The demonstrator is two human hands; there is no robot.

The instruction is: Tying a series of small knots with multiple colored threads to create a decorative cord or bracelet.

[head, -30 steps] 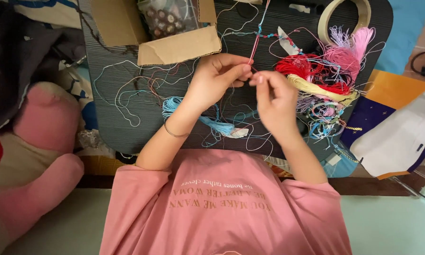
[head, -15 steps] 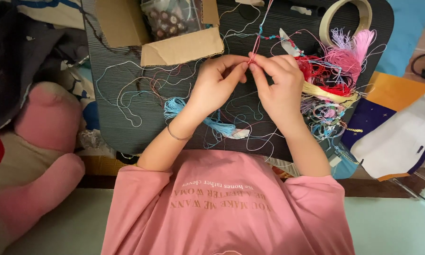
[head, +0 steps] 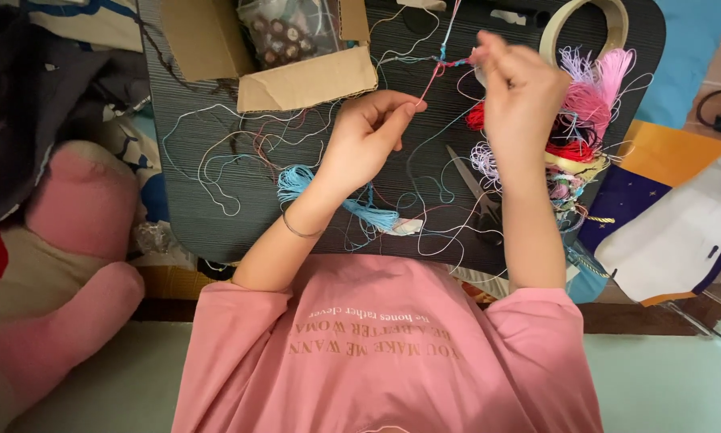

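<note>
- The left hand (head: 368, 140) pinches a red thread (head: 431, 80) between thumb and forefinger, grip pressed together on the strand's lower end.
- The right hand (head: 521, 92) sits up and to the right of that grip, fingers closed around the upper part of the threads near a small knot (head: 449, 62); motion blur hides exactly which strands it pinches.
- The thread's long axis runs on a slant from the left grip up and right toward the right grip, and it looks taut between the two.
- The knot lies closer to the right grip than to the left one, just left of the right fingertips.
- More strands run on upward past the knot toward the far edge of the tabletop (head: 216, 216).
- Below and right of the left grip, between the two forearms, scissors (head: 477, 192) lie flat, touching neither hand.
- A blue tassel (head: 296, 180) lies just beside the left wrist, below the grip.
- A heap of pink and red threads (head: 593, 104) sits right of the right grip, partly behind it.
- A cardboard box (head: 304, 80) stands up and left of the left grip, near but apart.
- A tape roll (head: 617, 12) rests above the right grip.
</note>
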